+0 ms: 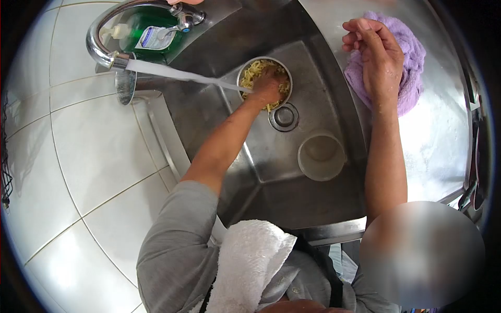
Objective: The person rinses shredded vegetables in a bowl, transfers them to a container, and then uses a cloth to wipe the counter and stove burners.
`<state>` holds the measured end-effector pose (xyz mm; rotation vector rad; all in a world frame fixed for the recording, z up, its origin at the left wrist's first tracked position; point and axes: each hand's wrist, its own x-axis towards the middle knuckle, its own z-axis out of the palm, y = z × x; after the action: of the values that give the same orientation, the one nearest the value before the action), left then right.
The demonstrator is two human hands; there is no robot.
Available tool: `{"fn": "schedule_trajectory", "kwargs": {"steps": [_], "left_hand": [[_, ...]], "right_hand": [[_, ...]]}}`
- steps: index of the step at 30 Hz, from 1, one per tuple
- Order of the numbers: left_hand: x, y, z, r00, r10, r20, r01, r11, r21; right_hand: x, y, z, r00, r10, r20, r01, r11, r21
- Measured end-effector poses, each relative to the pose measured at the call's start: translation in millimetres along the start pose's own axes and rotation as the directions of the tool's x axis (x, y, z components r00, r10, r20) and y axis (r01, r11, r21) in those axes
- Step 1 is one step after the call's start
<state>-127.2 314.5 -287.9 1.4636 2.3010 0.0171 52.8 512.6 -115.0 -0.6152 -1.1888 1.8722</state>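
My left hand (270, 87) is down in a round metal bowl (290, 94) of pale yellow shredded food (252, 72). Its fingers are hidden among the shreds, so their shape cannot be made out. A stream of water (182, 75) runs from the curved faucet (94, 36) to the bowl's left side. My right hand (378, 49) is raised in front of a bunched purple cloth (415, 68), wet, its fingers loosely bent and apart with nothing visible in them. Whether it touches the cloth is unclear.
Beside the drain (285, 118), a translucent round container (322, 156) stands in the steel sink (287, 203). A green soap bottle (151, 39) is behind the faucet. Part of what looks like a finger (185, 2) shows at the top edge. A metal cup (125, 87) sits below the spout.
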Motion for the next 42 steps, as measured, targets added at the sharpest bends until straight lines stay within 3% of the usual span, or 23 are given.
{"fn": "schedule_trajectory", "kwargs": {"steps": [3,6,9,10,13,14,17,20,23,26,29,32,35,36,39,42], "left_hand": [[25,-32,33,1.0,-0.01,-0.024,0.012,0.996,0.083],[34,-50,-2,0.989,-0.022,0.15,0.041,0.991,-0.129],[22,-74,-12,0.996,0.04,0.084,-0.028,0.99,-0.141],[7,-41,-49,0.939,-0.063,0.339,0.109,0.987,-0.118],[-28,-18,-10,0.994,0.024,0.106,-0.035,0.994,0.108],[-26,-3,-8,0.917,-0.213,0.337,0.207,0.977,0.054],[-17,-27,64,0.978,-0.196,-0.073,0.198,0.98,0.018],[9,-44,64,0.969,-0.247,0.019,0.247,0.965,-0.089],[18,-52,27,0.901,-0.356,0.246,0.425,0.839,-0.34],[-1,-66,1,0.946,-0.244,0.215,0.316,0.847,-0.427],[-19,-49,-43,0.953,-0.19,0.235,0.247,0.939,-0.241],[-30,-65,-11,0.969,-0.142,0.203,0.159,0.984,-0.074],[-31,-52,21,0.972,-0.183,0.145,0.198,0.976,-0.09],[-28,-45,29,0.974,-0.211,0.079,0.212,0.977,0.008],[-23,-52,47,0.979,-0.186,-0.079,0.166,0.963,-0.214],[-13,-60,55,0.965,-0.217,-0.144,0.191,0.965,-0.177]], "right_hand": [[4,0,-2,1.0,-0.016,0.012,0.016,1.0,0.007],[0,-2,4,1.0,-0.025,0.006,0.025,1.0,0.016],[-1,-3,3,1.0,-0.014,-0.018,0.014,1.0,-0.004],[-1,-3,3,1.0,-0.014,-0.019,0.013,1.0,-0.023],[0,-1,5,1.0,-0.022,-0.009,0.021,0.999,-0.046],[0,-1,4,1.0,-0.024,-0.006,0.024,0.998,-0.053],[-1,-2,6,1.0,-0.031,-0.002,0.031,0.996,-0.087],[-2,-3,9,0.999,-0.032,-0.039,0.03,0.998,-0.049],[-1,-4,8,0.999,-0.047,-0.016,0.047,0.999,-0.023],[0,-2,6,0.998,-0.054,-0.01,0.054,0.998,-0.03],[0,-1,5,0.998,-0.057,0.0,0.057,0.998,-0.001],[0,0,4,0.998,-0.059,0.005,0.059,0.998,-0.012],[-1,0,5,0.999,-0.046,0.004,0.047,0.997,-0.061],[-1,1,5,0.999,-0.044,0.004,0.044,0.997,-0.07],[-1,-1,7,0.999,-0.05,-0.001,0.049,0.993,-0.104],[-4,-4,13,0.998,-0.067,-0.013,0.065,0.991,-0.12]]}}
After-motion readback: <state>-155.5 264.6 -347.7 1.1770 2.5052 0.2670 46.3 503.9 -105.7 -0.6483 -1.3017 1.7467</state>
